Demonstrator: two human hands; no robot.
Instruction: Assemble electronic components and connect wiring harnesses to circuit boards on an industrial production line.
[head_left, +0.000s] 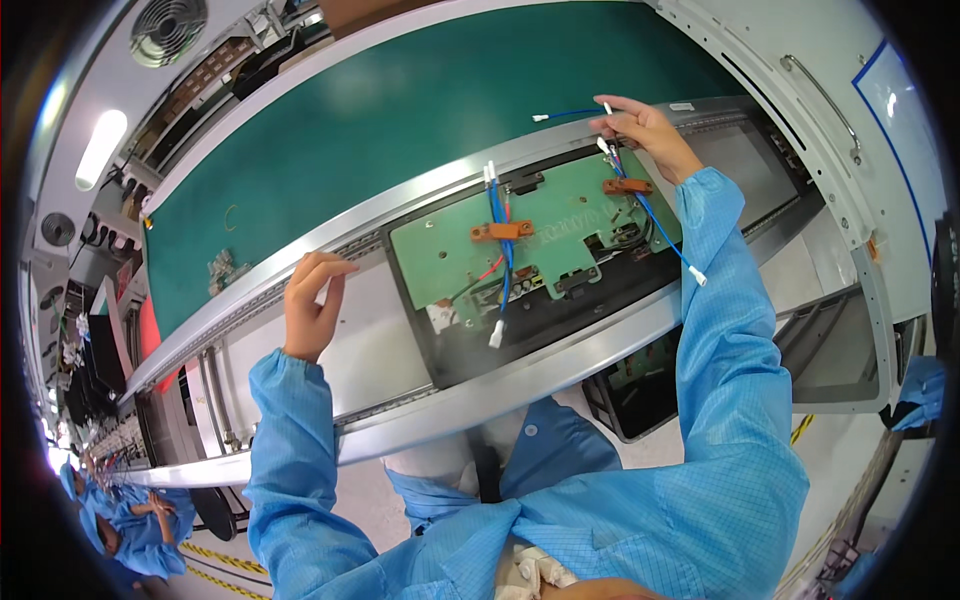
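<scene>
My right hand point(645, 132) is over the far right corner of a green board assembly point(425, 250), pinching a thin blue wire point(570, 113) whose white connector end sticks out to the left. Below that hand, an orange-brown clamp block point(628, 187) holds wires, one blue with a white connector point(697, 276) hanging toward me. A second orange-brown clamp block point(503, 231) grips a bundle of blue and red wires, its lower white connector point(496, 334) near the front edge. My left hand point(314, 302) hovers left of the assembly, fingers loosely bent and apart, holding nothing.
The assembly lies in a black tray point(450, 365) on a metal-railed conveyor point(560, 350). Beyond it is a green work mat point(400, 120) with a small bag of parts point(222, 270). Another black tray point(640, 395) sits below the near rail. Other people in blue point(140, 525) are at far left.
</scene>
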